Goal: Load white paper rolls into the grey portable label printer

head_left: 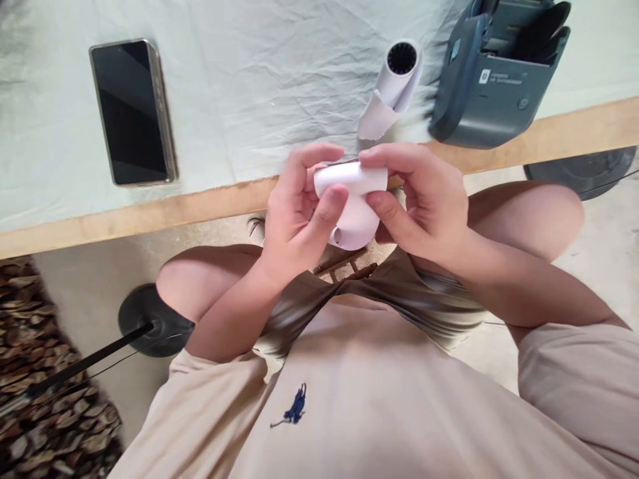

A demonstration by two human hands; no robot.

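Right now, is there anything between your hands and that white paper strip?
No. The left hand and right hand both pinch the curled paper strip directly, above the lap, with nothing visible between fingers and paper.

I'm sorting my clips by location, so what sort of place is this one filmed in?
Probably a home or small workshop desk used for label printing. A cloth-covered table holds a small grey label printer, a paper roll and a phone, while both hands hold another white roll.
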